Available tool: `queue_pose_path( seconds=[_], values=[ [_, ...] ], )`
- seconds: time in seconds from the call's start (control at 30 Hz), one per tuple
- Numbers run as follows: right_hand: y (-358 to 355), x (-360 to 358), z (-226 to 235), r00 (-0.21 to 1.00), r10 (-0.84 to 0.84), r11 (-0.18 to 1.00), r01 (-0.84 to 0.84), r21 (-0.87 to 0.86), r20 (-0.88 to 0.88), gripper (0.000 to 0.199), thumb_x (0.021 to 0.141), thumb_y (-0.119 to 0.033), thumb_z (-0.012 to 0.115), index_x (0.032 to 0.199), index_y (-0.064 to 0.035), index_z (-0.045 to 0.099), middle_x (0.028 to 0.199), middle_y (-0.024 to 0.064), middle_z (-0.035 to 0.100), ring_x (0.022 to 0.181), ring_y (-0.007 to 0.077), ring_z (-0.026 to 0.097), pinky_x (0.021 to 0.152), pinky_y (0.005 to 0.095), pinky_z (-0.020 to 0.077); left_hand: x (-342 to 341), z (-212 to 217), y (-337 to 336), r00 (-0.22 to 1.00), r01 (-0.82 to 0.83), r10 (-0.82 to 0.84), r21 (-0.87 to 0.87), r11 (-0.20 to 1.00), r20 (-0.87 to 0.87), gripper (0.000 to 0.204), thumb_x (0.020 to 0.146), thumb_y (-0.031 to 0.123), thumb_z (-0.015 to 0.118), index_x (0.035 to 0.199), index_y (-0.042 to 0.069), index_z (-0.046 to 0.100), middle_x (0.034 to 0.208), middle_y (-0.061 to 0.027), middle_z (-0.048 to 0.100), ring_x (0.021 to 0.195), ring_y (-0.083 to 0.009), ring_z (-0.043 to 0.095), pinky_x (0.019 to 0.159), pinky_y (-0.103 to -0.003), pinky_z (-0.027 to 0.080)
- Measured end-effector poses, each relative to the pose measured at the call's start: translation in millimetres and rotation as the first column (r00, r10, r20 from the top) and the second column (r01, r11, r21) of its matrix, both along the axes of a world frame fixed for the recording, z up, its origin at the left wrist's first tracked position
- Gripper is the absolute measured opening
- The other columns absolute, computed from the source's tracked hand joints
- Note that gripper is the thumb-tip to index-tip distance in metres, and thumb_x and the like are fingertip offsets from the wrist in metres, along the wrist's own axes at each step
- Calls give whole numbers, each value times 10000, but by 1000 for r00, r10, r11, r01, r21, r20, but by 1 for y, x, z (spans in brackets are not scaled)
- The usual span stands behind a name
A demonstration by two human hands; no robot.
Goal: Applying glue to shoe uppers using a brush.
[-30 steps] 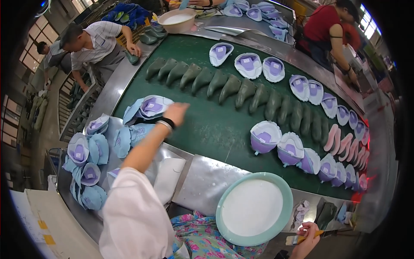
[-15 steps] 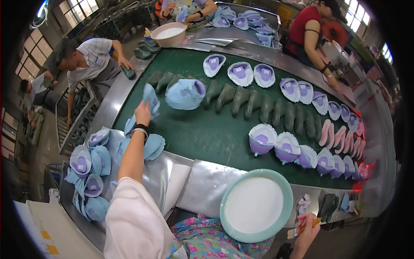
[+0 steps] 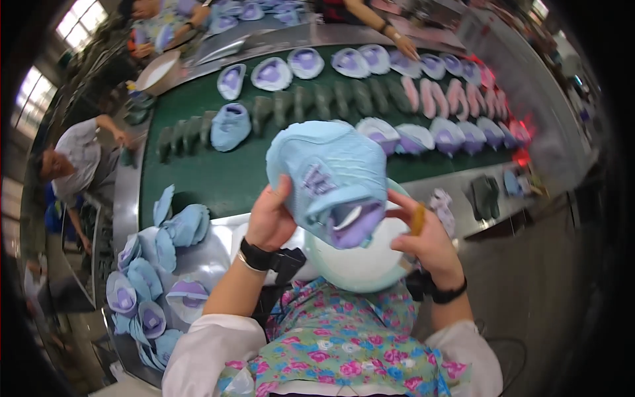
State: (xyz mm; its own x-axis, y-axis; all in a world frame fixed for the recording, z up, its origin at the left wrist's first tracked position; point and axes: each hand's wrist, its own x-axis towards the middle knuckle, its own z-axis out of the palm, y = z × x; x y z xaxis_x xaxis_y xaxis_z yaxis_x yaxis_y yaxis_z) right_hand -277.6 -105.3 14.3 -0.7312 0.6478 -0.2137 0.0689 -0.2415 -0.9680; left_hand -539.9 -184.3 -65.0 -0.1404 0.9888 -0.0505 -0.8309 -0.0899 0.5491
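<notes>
A light blue shoe upper [image 3: 331, 165] with a lilac lining is held up in front of me, its opening turned toward me. My left hand [image 3: 272, 215] grips its left side. On the other side, my right hand [image 3: 426, 235] has its fingers at the upper's edge and also holds a brush [image 3: 418, 220] by its yellow-brown handle; the bristles are mostly hidden. Beneath the upper is a pale green basin [image 3: 357, 281] of white liquid, partly covered by the upper and my hand.
On the green belt [image 3: 198, 178] lie dark green shoe lasts [image 3: 323, 99], pink insole-shaped pieces [image 3: 433, 99] and rows of uppers [image 3: 305, 63]. More uppers [image 3: 142, 278] pile up on the metal table at left. Co-workers are at the far side and left.
My left hand has come back from the belt's left side with an upper. The right hand has risen from the lower right to that upper, still holding the brush. The view has shifted.
</notes>
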Motion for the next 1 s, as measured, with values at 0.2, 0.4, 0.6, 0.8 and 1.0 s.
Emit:
queue_pose_path(
  seconds=[0.2, 0.4, 0.6, 0.8, 1.0],
  values=[
    [-29, 15, 22, 978, 42, 990, -68, -121, -203, 670, 674, -32, 821, 1253, 16, 485, 1150, 60, 599, 1045, 126, 555, 905, 275, 437, 51, 35, -18, 972, 39, -50, -53, 998, -231, 573, 948, 268, 545, 1425, 59, 306, 1381, -100, 452, 1223, -248, 481, 1020, -421, 392],
    [-61, 18, 6, 981, 147, 893, -186, 409, 125, 452, 718, -246, 828, 957, 34, 566, 792, 157, 640, 735, 139, 601, 677, 294, 477, 86, 59, -77, 47, 105, 148, 153, 983, -988, 827, 725, 15, 680, 1453, 66, 291, 1473, -259, 274, 1341, -363, 341, 1052, -413, 355],
    [-69, 29, -2, 979, 129, 884, -185, 429, 158, 190, 916, -178, 600, 978, 1, 616, 917, 143, 661, 729, 250, 624, 705, 304, 492, 85, 2, -111, 600, -82, 27, -28, 996, -799, 658, 822, -15, 629, 1420, 44, 359, 1214, -131, 584, 1125, -201, 563, 968, -346, 437],
    [-36, 62, -73, 854, -503, 721, 330, 609, 132, 228, 910, -232, 609, 906, -10, 662, 900, 145, 646, 773, 162, 619, 653, 267, 461, 68, -41, -159, 830, 167, -383, -475, 864, -405, 642, 799, 117, 702, 1372, 30, 426, 1109, -101, 640, 1009, -205, 632, 924, -328, 462],
    [-41, 52, -139, 793, -504, 831, 337, 443, 342, 268, 836, -264, 691, 796, 1, 685, 682, 138, 641, 584, 252, 610, 570, 326, 464, 40, -63, -182, 711, 371, -571, -470, 801, -411, 474, 816, 188, 707, 1228, 11, 555, 946, -46, 643, 845, -134, 600, 787, -280, 496]
  ],
)
